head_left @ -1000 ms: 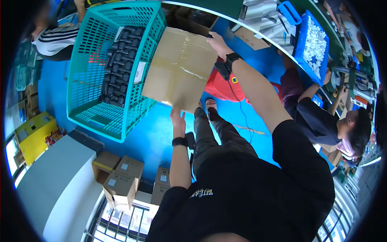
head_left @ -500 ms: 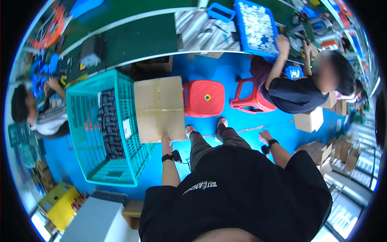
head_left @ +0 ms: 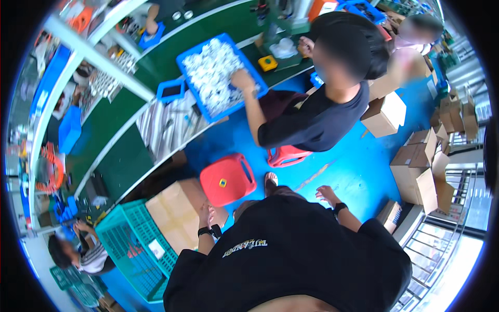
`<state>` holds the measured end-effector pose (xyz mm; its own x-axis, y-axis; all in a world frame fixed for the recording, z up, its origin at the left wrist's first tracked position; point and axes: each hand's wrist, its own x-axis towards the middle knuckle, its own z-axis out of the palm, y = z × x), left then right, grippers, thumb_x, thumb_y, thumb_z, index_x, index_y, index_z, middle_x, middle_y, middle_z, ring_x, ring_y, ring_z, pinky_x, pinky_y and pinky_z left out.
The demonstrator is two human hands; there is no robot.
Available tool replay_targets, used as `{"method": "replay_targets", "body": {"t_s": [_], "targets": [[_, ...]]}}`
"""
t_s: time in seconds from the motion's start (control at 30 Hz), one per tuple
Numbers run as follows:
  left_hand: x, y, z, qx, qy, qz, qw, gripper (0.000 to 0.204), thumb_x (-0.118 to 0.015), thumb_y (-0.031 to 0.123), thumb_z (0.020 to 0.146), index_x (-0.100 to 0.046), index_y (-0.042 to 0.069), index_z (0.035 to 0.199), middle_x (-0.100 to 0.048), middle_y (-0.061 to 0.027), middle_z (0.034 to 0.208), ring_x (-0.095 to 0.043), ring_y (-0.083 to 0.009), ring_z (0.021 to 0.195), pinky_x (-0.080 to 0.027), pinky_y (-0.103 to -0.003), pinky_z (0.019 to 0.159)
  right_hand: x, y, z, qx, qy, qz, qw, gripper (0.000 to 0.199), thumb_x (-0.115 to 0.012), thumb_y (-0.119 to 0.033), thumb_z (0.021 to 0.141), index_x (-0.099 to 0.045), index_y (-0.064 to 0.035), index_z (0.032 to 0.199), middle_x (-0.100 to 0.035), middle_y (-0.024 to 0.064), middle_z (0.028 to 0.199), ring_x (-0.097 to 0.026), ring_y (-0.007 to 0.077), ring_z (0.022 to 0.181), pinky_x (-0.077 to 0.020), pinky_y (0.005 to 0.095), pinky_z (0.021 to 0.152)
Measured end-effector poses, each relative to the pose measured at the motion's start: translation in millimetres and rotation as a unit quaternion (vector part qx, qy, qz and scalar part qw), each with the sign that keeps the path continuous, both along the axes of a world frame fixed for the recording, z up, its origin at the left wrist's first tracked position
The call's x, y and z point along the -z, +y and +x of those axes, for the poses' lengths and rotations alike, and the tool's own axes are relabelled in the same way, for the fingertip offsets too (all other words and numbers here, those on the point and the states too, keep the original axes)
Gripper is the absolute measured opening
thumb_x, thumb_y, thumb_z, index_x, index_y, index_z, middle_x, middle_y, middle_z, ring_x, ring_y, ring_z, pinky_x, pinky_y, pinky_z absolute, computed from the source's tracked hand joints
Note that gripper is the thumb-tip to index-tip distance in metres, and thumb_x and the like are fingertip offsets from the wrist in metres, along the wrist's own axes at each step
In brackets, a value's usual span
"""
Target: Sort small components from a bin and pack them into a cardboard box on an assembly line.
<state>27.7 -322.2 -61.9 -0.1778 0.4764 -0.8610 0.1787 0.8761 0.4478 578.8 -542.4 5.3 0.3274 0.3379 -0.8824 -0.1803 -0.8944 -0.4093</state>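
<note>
My left hand [head_left: 206, 215] rests on the near edge of a brown cardboard box [head_left: 174, 210] that sits over the rim of a teal plastic crate [head_left: 130, 249]. A black watch is on that wrist. My right hand [head_left: 327, 194] hangs free at my side above the blue floor, fingers loosely apart and holding nothing. It also wears a dark wristband. My black shirt fills the lower middle of the view, and one of my feet in a sandal [head_left: 270, 180] shows just past it.
A red plastic stool [head_left: 227, 179] stands right in front of me. A seated person in black [head_left: 317, 114] reaches into a blue tray of white parts [head_left: 218, 73] on a green bench. Several cardboard boxes [head_left: 421, 166] are stacked at right. Another person [head_left: 78, 252] sits at lower left.
The view has swung round, so the crate and box now lie at lower left. My right hand left the box earlier and now hangs at my side. My left hand stays on the box.
</note>
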Motion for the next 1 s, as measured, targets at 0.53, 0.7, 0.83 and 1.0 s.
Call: {"method": "replay_targets", "body": {"t_s": [0.53,0.7,0.83,1.0], "targets": [[-104,91,161,0.338,0.037,0.253,0.906,0.03,-0.057,0.022,0.087,-0.065,0.006,0.111,-0.069,-0.0121,0.097,-0.066,-0.0227,0.096,-0.051,-0.035,0.084,57,-18,49,0.135,0.068,-0.009,0.988,0.022,-0.057,-0.023,0.086,-0.059,-0.0114,0.105,-0.067,0.0063,0.083,-0.064,0.0182,0.07,-0.0445,0.0369,0.059],[-146,78,163,0.347,0.079,0.254,0.899,0.03,-0.059,0.024,0.087,-0.065,0.006,0.11,-0.069,-0.0126,0.098,-0.066,-0.0245,0.097,-0.051,-0.035,0.085,92,-35,63,0.037,0.056,0.006,0.998,0.021,-0.057,-0.024,0.087,-0.06,-0.0128,0.105,-0.067,0.0064,0.086,-0.062,0.0192,0.075,-0.0431,0.0385,0.06],[-201,102,158,0.298,0.124,0.429,0.844,0.024,-0.064,0.019,0.088,-0.067,0.005,0.106,-0.069,-0.0087,0.094,-0.066,-0.0174,0.09,-0.052,-0.032,0.082,99,-32,76,-0.127,0.023,0.051,0.99,0.019,-0.057,-0.026,0.088,-0.061,-0.0132,0.101,-0.067,0.005,0.088,-0.061,0.0197,0.081,-0.0419,0.0406,0.065],[-524,167,226,0.242,0.009,0.77,0.59,0.052,-0.07,0.023,0.085,-0.052,0.003,0.129,-0.052,-0.0145,0.135,-0.051,-0.0249,0.122,-0.04,-0.039,0.102,125,-22,90,-0.288,-0.123,0.096,0.945,0.019,-0.057,-0.026,0.088,-0.062,-0.0125,0.101,-0.066,0.0055,0.089,-0.06,0.0208,0.081,-0.0429,0.0411,0.066]]}}
